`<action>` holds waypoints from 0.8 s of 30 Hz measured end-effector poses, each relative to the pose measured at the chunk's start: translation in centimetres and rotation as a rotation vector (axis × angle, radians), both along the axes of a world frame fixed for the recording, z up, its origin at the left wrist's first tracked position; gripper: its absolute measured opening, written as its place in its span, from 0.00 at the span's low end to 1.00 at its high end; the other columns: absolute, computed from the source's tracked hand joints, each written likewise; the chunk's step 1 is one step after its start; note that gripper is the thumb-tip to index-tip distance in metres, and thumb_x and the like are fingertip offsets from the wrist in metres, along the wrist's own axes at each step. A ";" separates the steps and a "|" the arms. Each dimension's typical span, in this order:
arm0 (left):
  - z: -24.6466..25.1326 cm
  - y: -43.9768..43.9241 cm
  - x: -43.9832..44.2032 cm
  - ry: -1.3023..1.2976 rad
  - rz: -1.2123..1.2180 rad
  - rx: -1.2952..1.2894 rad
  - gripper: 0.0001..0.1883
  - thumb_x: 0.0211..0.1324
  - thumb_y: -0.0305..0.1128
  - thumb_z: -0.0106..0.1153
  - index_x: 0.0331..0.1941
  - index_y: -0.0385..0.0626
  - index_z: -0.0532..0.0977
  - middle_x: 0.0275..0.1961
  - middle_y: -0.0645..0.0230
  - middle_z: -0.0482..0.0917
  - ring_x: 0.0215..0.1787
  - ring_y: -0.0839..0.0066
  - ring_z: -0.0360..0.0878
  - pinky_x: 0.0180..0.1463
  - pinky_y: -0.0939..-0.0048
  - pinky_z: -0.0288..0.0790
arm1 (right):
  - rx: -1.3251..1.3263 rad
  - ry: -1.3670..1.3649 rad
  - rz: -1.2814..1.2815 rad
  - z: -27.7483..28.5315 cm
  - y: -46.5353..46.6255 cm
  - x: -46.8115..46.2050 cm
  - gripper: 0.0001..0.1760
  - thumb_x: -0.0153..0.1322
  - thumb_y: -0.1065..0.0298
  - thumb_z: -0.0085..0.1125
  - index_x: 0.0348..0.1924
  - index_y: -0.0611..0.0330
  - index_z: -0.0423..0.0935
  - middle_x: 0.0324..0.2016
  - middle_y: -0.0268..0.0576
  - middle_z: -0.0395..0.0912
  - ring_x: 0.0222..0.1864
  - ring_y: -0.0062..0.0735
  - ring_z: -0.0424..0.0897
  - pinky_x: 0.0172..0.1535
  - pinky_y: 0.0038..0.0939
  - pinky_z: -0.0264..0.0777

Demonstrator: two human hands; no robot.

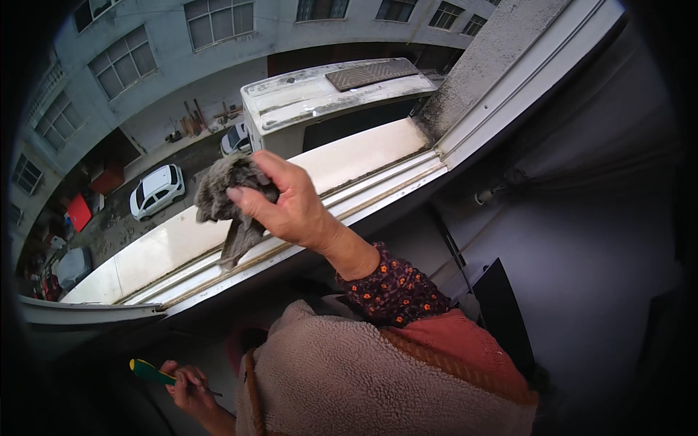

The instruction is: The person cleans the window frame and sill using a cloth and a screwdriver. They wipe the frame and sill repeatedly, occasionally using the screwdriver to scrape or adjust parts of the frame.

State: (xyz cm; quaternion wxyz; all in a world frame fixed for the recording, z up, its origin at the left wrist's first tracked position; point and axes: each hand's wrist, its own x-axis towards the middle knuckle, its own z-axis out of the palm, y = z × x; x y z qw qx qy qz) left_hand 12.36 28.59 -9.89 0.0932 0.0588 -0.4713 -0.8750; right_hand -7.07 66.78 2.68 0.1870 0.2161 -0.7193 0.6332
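Note:
My right hand (289, 204) grips a crumpled, dirty grey cloth (229, 188), raised over the sill of an open window. One end of the cloth hangs down in front of the white window track (354, 200); whether it touches the track I cannot tell. Dark grime lines the groove between the track and the pale outer sill (362, 147). Lower left, inside the room, my left hand (188, 387) holds a screwdriver (152, 372) with a green and yellow handle, its metal shaft pointing right below the fingers.
The white side frame (523, 82) rises at the right beside a rough, stained wall (485, 65). Beyond the sill lies a drop to a street with a white car (157, 192) and a large white vehicle (283, 101). A dark flat panel (501, 316) stands indoors at the right.

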 end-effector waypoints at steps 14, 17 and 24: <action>0.2 0.1 -3.3 -0.062 -0.039 -0.084 0.13 0.74 0.31 0.55 0.57 0.41 0.73 0.23 0.68 0.73 0.16 0.82 0.64 0.19 0.78 0.60 | 1.262 -0.318 -1.315 -8.1 24.6 6.0 0.16 0.67 0.56 0.69 0.34 0.63 0.83 0.39 0.54 0.85 0.45 0.60 0.80 0.49 0.51 0.77; -0.2 0.0 -3.7 -0.094 -0.004 -0.073 0.13 0.74 0.32 0.55 0.56 0.41 0.74 0.23 0.69 0.73 0.17 0.82 0.64 0.20 0.78 0.59 | 1.105 -0.170 -1.147 -7.7 19.9 6.1 0.15 0.65 0.59 0.70 0.30 0.63 0.82 0.34 0.53 0.83 0.43 0.59 0.79 0.48 0.50 0.76; 1.4 0.6 -7.4 0.000 -0.046 -0.057 0.11 0.75 0.31 0.54 0.54 0.40 0.74 0.25 0.71 0.70 0.17 0.83 0.61 0.21 0.79 0.57 | 0.433 0.099 -0.026 -6.3 0.9 6.3 0.18 0.65 0.65 0.76 0.33 0.65 0.74 0.31 0.49 0.75 0.38 0.49 0.76 0.43 0.42 0.72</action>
